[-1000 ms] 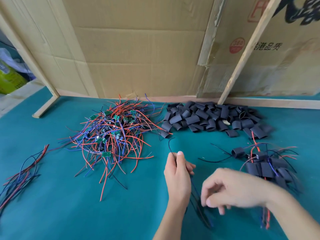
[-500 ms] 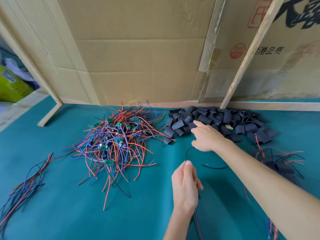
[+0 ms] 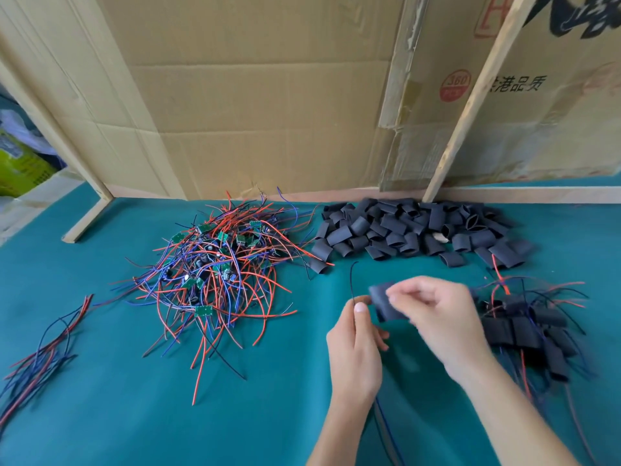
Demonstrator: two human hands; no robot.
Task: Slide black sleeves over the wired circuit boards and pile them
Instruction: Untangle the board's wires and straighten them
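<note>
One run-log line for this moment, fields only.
step: sleeving | left hand: pinches black wire | right hand: holds black sleeve beside it | sleeve: not yet on

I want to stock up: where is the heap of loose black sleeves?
The loose black sleeves lie at the table's far edge, right of centre, between the wired circuit boards and the wooden strut.

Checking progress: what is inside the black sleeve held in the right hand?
Nothing shows inside the black sleeve; it is blurred and its opening is hidden. The right hand pinches it beside the left hand, which holds black wire.
</note>
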